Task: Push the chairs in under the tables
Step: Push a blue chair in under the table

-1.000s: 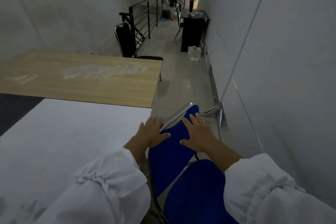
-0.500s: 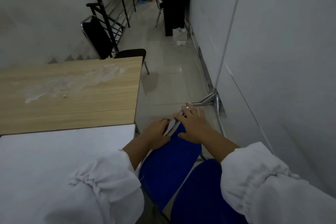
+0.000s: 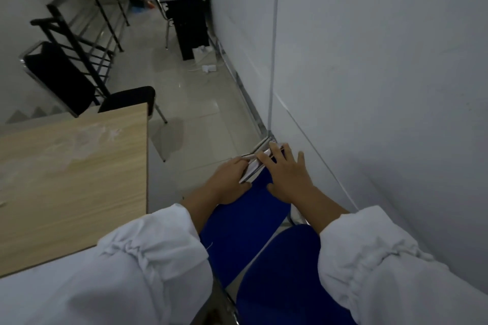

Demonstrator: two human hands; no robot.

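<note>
A pale wall (image 3: 369, 60) fills the view from 12 round to 4 o'clock; a tiled floor (image 3: 200, 103) runs along its foot from the centre toward 12 o'clock; a wooden table (image 3: 66, 179) takes up the 9 o'clock side, its short edge facing the centre; two white sleeves, the left sleeve (image 3: 132, 272) at 7 o'clock and the right sleeve (image 3: 383, 258) at 5 o'clock, reach in from the bottom edge. The blue chair (image 3: 243, 219) stands at 6 o'clock, between the table's edge and the wall, its padded back toward the centre and its seat nearer the person; it stands beside the table, not under it. A black chair (image 3: 60, 76) sits at the table's far end at 10 o'clock, its seat partly behind the tabletop; a dark railing (image 3: 87, 21) stands behind it at 11 o'clock; a black desk (image 3: 190, 24) stands against the wall toward 12 o'clock. The left hand (image 3: 229, 179) grips the chrome top rail (image 3: 249, 175) of the blue chair, fingers bent over it and thumb on the padding; the right hand (image 3: 287, 174) lies flat on the top of the chair back, fingers spread wide and straight, their tips reaching the rail.
</note>
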